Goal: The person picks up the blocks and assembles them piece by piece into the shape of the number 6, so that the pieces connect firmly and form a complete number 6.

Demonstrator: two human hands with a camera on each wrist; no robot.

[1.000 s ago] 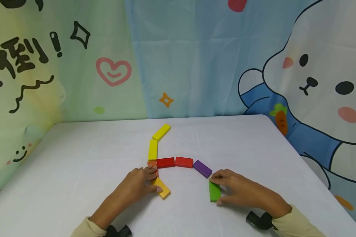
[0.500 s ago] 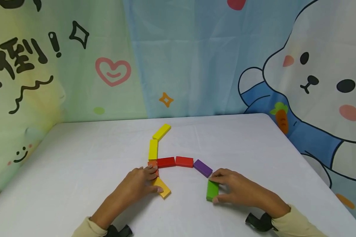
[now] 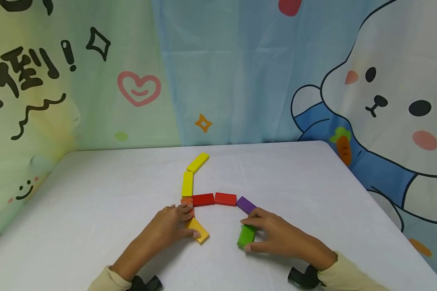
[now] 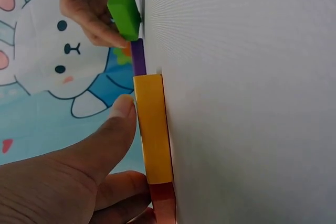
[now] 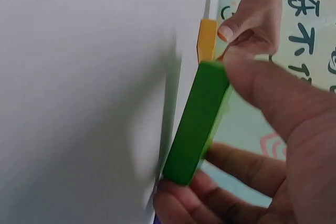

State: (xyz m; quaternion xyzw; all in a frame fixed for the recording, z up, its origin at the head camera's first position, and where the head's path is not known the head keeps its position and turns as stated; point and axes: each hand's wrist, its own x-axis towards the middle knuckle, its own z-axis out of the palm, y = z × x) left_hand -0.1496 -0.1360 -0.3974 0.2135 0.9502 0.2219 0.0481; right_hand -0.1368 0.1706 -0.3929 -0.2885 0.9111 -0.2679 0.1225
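A green wooden block is pinched between the thumb and fingers of my right hand. In the right wrist view the green block is tilted, with a shadowed gap between it and the tabletop. My left hand rests its fingers on an orange block and its thumb on an amber-yellow block. Both lie flat, end to end. A purple block lies just beyond my right fingers, which overlap its near end. Two red blocks run leftward from it to the orange one.
Two yellow blocks continue the line from the orange block toward the back, the farther one angled right. All lie on a white-covered table. A printed cartoon curtain hangs behind its rear edge.
My right hand has carried the green block left, away from the purple block's lower end, and turned it to a slant. My left hand and the other blocks have stayed put.
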